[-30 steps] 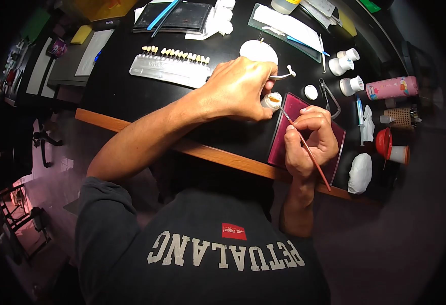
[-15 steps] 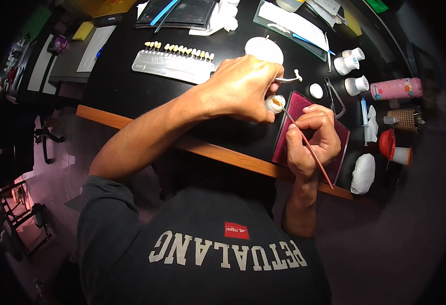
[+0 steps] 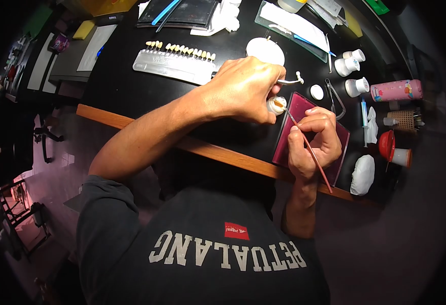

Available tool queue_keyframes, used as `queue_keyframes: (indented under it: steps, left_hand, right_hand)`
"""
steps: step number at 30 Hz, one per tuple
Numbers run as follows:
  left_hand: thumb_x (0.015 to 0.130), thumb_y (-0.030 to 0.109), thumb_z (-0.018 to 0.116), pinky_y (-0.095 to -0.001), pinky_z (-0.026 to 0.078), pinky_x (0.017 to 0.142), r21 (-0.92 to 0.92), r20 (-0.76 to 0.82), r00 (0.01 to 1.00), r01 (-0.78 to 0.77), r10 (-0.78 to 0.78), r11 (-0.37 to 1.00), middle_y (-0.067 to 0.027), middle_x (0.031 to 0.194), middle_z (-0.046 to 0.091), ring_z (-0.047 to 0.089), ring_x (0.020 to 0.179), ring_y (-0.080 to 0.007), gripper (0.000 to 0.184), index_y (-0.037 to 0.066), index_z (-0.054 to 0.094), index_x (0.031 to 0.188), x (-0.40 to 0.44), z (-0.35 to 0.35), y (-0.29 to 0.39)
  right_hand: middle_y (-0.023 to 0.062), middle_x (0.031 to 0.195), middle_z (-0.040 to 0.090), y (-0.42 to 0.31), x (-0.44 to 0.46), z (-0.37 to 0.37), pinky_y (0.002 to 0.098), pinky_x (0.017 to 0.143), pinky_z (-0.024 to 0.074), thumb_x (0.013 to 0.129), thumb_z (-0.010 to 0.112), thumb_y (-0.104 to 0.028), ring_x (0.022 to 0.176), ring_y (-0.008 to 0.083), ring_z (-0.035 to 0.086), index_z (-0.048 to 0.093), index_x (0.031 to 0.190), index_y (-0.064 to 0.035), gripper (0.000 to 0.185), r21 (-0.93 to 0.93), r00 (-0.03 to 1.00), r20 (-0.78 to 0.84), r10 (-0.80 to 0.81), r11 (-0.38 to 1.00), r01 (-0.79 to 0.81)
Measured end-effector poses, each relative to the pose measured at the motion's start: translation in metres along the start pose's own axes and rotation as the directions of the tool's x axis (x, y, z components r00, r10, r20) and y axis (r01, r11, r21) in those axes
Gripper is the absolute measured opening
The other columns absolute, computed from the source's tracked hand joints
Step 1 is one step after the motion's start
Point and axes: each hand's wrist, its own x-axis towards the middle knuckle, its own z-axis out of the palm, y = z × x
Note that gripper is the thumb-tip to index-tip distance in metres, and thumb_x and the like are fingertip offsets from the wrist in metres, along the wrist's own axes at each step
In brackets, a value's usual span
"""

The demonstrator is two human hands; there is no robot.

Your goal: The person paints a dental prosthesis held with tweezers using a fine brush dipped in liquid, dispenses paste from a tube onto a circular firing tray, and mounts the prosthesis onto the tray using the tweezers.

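My left hand [image 3: 248,89] is closed round a small open jar [image 3: 276,105] with orange-brown stuff inside, near the table edge. The same hand also holds a metal clamp [image 3: 290,82] with a small white piece at its tip. My right hand [image 3: 314,142] pinches a thin reddish brush [image 3: 312,151], its tip at the jar's mouth. Beneath my right hand lies a dark pink glass plate [image 3: 296,107]. A white round lid [image 3: 316,92] sits just beyond the plate. Past my left hand is a round white dish [image 3: 264,50].
A tooth shade guide [image 3: 174,66] lies at the left. White jars [image 3: 346,66], a pink bottle [image 3: 396,90], a syringe [image 3: 364,113], a red bowl [image 3: 386,145] and a white wrapped bundle [image 3: 363,174] line the right. The wooden table edge [image 3: 218,152] runs below my forearms.
The whole scene has shifted slightly to the right in view. Both hands keep their holds, and the brush tip stays at the jar's mouth.
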Motion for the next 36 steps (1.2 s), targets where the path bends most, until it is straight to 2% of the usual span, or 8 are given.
queue_keyframes:
  steps: [6, 11, 22, 24, 28, 29, 33, 36]
  left_hand:
    - [0.067, 0.021, 0.080, -0.0453, 0.053, 0.065, 0.019, -0.109, 0.989, -0.101, 0.102, 0.995, -0.0082, 0.076, 0.069, 0.069, 0.071, -0.0364, 0.036, 0.007, 0.059, 0.093, -0.001, 0.006, -0.005]
    - [0.068, 0.019, 0.080, -0.0454, 0.053, 0.065, -0.005, -0.114, 0.989, -0.099, 0.098, 0.995, -0.0079, 0.077, 0.070, 0.070, 0.073, -0.0361, 0.036, 0.007, 0.059, 0.094, 0.000, 0.007, -0.008]
    - [0.069, 0.014, 0.077, -0.0411, 0.054, 0.071, -0.067, -0.102, 0.990, -0.099, 0.092, 0.993, -0.0101, 0.090, 0.072, 0.070, 0.083, -0.0345, 0.037, 0.005, 0.059, 0.100, -0.005, -0.014, -0.010]
    - [0.069, 0.015, 0.076, -0.0385, 0.053, 0.070, -0.128, -0.269, 0.949, -0.207, 0.167, 0.970, -0.0105, 0.090, 0.071, 0.069, 0.078, -0.0315, 0.037, 0.004, 0.060, 0.101, -0.005, -0.020, -0.008]
    - [0.080, 0.017, 0.069, -0.0360, 0.048, 0.064, -0.275, -0.201, 0.979, -0.061, 0.005, 0.959, -0.0120, 0.084, 0.068, 0.061, 0.067, -0.0227, 0.027, 0.003, 0.061, 0.102, -0.008, -0.036, 0.011]
    - [0.091, 0.017, 0.062, -0.0359, 0.046, 0.062, -0.327, -0.279, 0.959, -0.143, 0.050, 0.934, -0.0121, 0.081, 0.065, 0.057, 0.064, -0.0208, 0.017, 0.002, 0.062, 0.101, -0.008, -0.030, 0.008]
    - [0.105, 0.016, 0.050, -0.0340, 0.046, 0.065, -0.343, -0.297, 0.951, -0.186, 0.081, 0.921, -0.0126, 0.079, 0.063, 0.058, 0.067, -0.0202, 0.023, -0.001, 0.066, 0.101, -0.005, -0.029, 0.007]
    - [0.105, 0.015, 0.050, -0.0333, 0.045, 0.064, -0.374, -0.327, 0.941, -0.217, 0.091, 0.902, -0.0129, 0.079, 0.063, 0.057, 0.066, -0.0183, 0.023, 0.000, 0.068, 0.104, -0.002, -0.019, 0.002]
  right_hand:
    - [0.0073, 0.072, 0.058, -0.004, 0.000, -0.006, 0.0366, 0.082, 0.0501, 0.069, 0.063, 0.004, 0.082, 0.0250, 0.058, 0.057, 0.078, -0.0034, 0.013, 0.123, 0.988, -0.125, 0.091, 0.990, -0.076]
    - [0.0118, 0.094, 0.061, -0.009, 0.007, -0.017, 0.0338, 0.090, 0.0463, 0.080, 0.064, 0.007, 0.094, 0.0202, 0.057, 0.060, 0.092, 0.0007, 0.014, 0.319, 0.940, -0.181, 0.288, 0.922, -0.221]
    - [0.0142, 0.104, 0.063, -0.021, 0.054, -0.028, 0.0261, 0.082, 0.0526, 0.091, 0.061, 0.007, 0.089, 0.0143, 0.064, 0.060, 0.107, 0.0047, 0.016, 0.389, 0.943, -0.108, 0.313, 0.887, -0.250]
    - [0.0140, 0.104, 0.064, -0.021, 0.060, -0.023, 0.0251, 0.081, 0.0516, 0.091, 0.061, 0.007, 0.090, 0.0139, 0.064, 0.059, 0.105, 0.0045, 0.014, 0.446, 0.952, -0.131, 0.278, 0.874, -0.194]
    - [0.0147, 0.104, 0.063, -0.026, 0.065, -0.016, 0.0265, 0.081, 0.0533, 0.092, 0.060, 0.005, 0.089, 0.0160, 0.067, 0.057, 0.105, 0.0041, 0.013, 0.471, 0.953, -0.130, 0.275, 0.862, -0.185]
    - [0.0148, 0.103, 0.063, -0.028, 0.067, -0.012, 0.0266, 0.081, 0.0534, 0.092, 0.060, 0.005, 0.088, 0.0157, 0.066, 0.056, 0.105, 0.0038, 0.014, 0.434, 0.962, -0.137, 0.235, 0.887, -0.155]
    - [0.0150, 0.100, 0.063, -0.023, 0.062, 0.003, 0.0250, 0.074, 0.0526, 0.091, 0.060, 0.006, 0.084, 0.0139, 0.064, 0.057, 0.105, 0.0027, 0.015, 0.430, 0.968, -0.176, 0.180, 0.899, -0.089]
    - [0.0145, 0.095, 0.064, -0.021, 0.058, 0.006, 0.0250, 0.072, 0.0519, 0.089, 0.060, 0.007, 0.082, 0.0142, 0.063, 0.057, 0.104, 0.0023, 0.016, 0.393, 0.970, -0.190, 0.149, 0.917, -0.064]
